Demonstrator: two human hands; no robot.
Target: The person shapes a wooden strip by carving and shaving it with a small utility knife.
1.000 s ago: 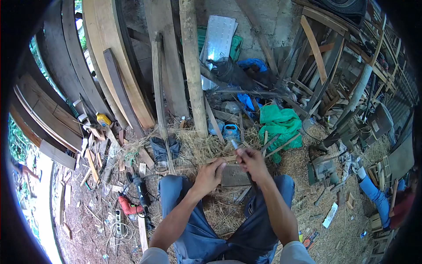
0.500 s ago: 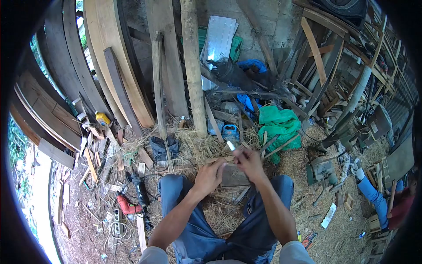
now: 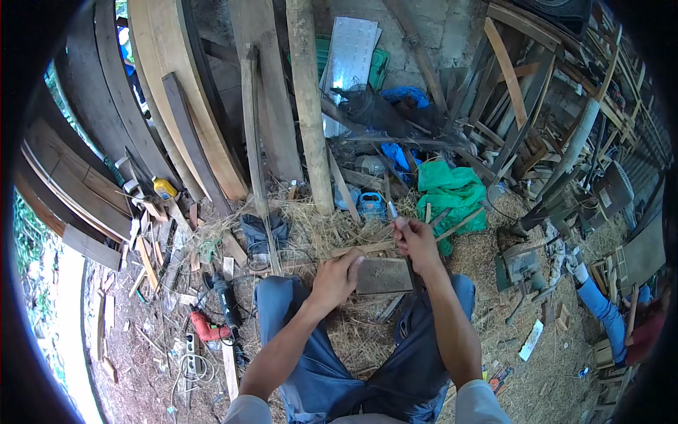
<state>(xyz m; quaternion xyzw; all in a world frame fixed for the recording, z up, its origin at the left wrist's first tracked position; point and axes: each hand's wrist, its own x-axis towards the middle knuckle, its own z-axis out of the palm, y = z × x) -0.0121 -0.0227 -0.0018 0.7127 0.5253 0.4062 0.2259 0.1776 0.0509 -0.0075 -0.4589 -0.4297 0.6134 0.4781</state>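
Observation:
My left hand (image 3: 335,278) is closed at the left end of a thin wooden strip (image 3: 371,247), with its fingertips against the wood. The strip runs to the right, over the far edge of a weathered wooden block (image 3: 381,277) between my knees. Beyond the strip's right part, my right hand (image 3: 417,245) grips a slim tool (image 3: 393,210). Its shiny narrow end points up and away from me, and a dark length shows below the fist. The grip hides what kind of tool it is.
Wood shavings and offcuts cover the ground. To the left lie a red power drill (image 3: 208,328), a grinder (image 3: 224,304) and a power strip (image 3: 191,353). Planks (image 3: 191,106) lean behind. A green plastic sheet (image 3: 448,194) lies ahead right. Another person's sleeve (image 3: 600,311) shows far right.
My right hand has moved right and slightly up with the tool, away from my left hand, uncovering more of the strip and block. My left hand stays almost in place.

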